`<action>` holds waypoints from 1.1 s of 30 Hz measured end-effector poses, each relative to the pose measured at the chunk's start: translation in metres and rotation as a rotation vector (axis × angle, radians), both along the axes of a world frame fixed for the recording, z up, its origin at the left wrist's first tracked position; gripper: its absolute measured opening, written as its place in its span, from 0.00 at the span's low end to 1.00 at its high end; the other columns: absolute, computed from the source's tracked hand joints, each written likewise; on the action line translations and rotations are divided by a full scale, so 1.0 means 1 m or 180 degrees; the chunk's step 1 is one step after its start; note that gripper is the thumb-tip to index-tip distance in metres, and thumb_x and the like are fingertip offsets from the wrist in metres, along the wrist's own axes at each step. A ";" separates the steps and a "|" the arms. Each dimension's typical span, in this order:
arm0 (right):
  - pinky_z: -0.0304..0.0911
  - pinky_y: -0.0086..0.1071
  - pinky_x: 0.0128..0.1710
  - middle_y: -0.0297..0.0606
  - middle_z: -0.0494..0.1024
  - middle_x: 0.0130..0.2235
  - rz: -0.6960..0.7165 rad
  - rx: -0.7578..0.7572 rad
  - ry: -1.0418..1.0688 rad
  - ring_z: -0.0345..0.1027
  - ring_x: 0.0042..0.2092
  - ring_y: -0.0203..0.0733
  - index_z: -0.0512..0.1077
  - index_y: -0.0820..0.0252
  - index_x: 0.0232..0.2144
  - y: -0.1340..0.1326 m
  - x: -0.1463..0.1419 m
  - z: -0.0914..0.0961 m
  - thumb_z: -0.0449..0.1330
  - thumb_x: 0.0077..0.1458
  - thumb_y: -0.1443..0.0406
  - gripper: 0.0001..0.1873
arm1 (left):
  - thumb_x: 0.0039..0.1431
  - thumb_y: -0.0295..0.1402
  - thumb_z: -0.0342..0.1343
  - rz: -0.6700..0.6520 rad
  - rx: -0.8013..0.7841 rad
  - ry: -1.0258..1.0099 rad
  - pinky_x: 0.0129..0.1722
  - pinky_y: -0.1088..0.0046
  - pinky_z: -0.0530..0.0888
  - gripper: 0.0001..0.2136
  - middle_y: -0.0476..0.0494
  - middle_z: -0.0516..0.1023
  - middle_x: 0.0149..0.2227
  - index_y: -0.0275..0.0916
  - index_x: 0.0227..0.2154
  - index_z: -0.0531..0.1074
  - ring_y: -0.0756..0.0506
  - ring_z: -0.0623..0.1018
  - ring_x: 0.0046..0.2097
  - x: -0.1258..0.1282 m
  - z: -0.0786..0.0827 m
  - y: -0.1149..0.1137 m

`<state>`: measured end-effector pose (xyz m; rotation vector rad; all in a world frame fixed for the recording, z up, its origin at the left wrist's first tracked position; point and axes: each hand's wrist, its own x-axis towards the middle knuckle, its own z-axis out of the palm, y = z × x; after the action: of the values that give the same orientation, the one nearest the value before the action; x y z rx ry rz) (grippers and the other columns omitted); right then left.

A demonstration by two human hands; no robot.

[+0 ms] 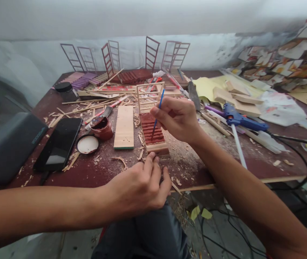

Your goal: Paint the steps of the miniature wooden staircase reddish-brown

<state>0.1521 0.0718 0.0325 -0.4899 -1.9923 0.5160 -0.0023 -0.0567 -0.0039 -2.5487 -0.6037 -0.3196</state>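
Observation:
My right hand (179,117) pinches a thin blue paintbrush (161,102), its tip down on the ridged top of a small wooden model (157,147). Red-brown paint covers most of those ridges, while the front edge is bare wood. A pale ladder-like frame (150,85) stands at the model's back end. With fingers slightly bent and apart, my left hand (150,180) is at the model's front end, fingertips by the bare wood. Left of the model lies a plain wooden board (124,126). Beyond it sits an open jar of red-brown paint (103,131), its white-lined lid (87,144) beside it.
A phone (58,144) and a dark box (10,147) occupy the left. On the right are a blue glue gun (239,118), wood blocks (236,97) and cables. Several painted models with upright frames (152,54) line the back. Shavings litter the tabletop (193,162).

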 end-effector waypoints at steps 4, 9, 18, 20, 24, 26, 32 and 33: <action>0.54 0.26 0.21 0.27 0.68 0.19 0.0186 -0.0424 0.0160 0.59 0.21 0.27 0.66 0.60 0.23 -0.001 -0.001 -0.003 0.62 0.59 0.60 0.16 | 0.67 0.37 0.51 0.0005 -0.0009 0.0001 0.40 0.62 0.79 0.18 0.17 0.76 0.47 0.23 0.48 0.72 0.28 0.78 0.51 0.000 -0.001 0.000; 0.51 0.25 0.16 0.26 0.69 0.17 0.0187 -0.0625 0.0388 0.59 0.17 0.25 0.65 0.59 0.24 0.000 0.002 -0.003 0.59 0.62 0.60 0.16 | 0.68 0.37 0.50 -0.0026 0.0014 -0.0016 0.39 0.62 0.79 0.18 0.18 0.77 0.46 0.23 0.48 0.72 0.28 0.78 0.50 0.000 0.000 0.000; 0.54 0.28 0.21 0.28 0.69 0.19 0.0230 -0.0465 0.0156 0.59 0.21 0.27 0.66 0.59 0.23 0.001 -0.001 -0.006 0.62 0.59 0.59 0.16 | 0.66 0.35 0.51 -0.0018 0.0008 0.0016 0.38 0.62 0.79 0.17 0.18 0.77 0.46 0.24 0.48 0.72 0.27 0.78 0.50 -0.001 0.000 0.000; 0.53 0.28 0.20 0.28 0.70 0.19 0.0181 -0.0513 0.0262 0.59 0.20 0.27 0.66 0.59 0.24 0.001 0.000 -0.005 0.60 0.61 0.58 0.16 | 0.66 0.35 0.52 -0.0014 0.0017 0.0004 0.38 0.62 0.79 0.17 0.18 0.76 0.47 0.24 0.48 0.71 0.27 0.78 0.50 -0.001 -0.001 0.000; 0.49 0.30 0.22 0.27 0.61 0.18 -0.0204 -0.0186 0.0241 0.53 0.22 0.28 0.60 0.58 0.20 0.005 0.006 -0.002 0.59 0.62 0.60 0.21 | 0.66 0.35 0.52 -0.0011 0.0004 0.0008 0.40 0.61 0.79 0.17 0.17 0.76 0.47 0.23 0.49 0.71 0.27 0.78 0.51 -0.001 -0.001 0.000; 0.48 0.30 0.23 0.27 0.58 0.20 -0.0179 -0.0029 0.0137 0.52 0.23 0.28 0.58 0.59 0.19 0.006 0.006 -0.001 0.60 0.61 0.62 0.21 | 0.67 0.35 0.51 -0.0018 -0.0003 0.0012 0.40 0.61 0.79 0.17 0.16 0.75 0.47 0.23 0.49 0.71 0.28 0.78 0.51 -0.001 -0.001 0.000; 0.48 0.30 0.24 0.27 0.57 0.20 0.0033 0.0122 -0.0020 0.49 0.24 0.28 0.60 0.60 0.19 0.002 -0.001 -0.003 0.62 0.59 0.60 0.21 | 0.67 0.35 0.50 -0.0006 -0.0022 0.0034 0.38 0.62 0.79 0.17 0.15 0.75 0.47 0.23 0.50 0.70 0.29 0.78 0.51 -0.001 -0.002 -0.001; 0.48 0.30 0.24 0.27 0.57 0.20 0.0036 0.0075 0.0003 0.50 0.24 0.29 0.60 0.59 0.19 0.002 -0.001 -0.003 0.62 0.59 0.59 0.22 | 0.67 0.35 0.50 -0.0007 -0.0027 0.0035 0.39 0.62 0.79 0.17 0.15 0.75 0.47 0.23 0.50 0.70 0.29 0.78 0.51 -0.001 -0.002 -0.001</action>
<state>0.1507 0.0738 0.0294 -0.4639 -1.9992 0.4990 -0.0028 -0.0575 -0.0055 -2.5577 -0.5992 -0.3042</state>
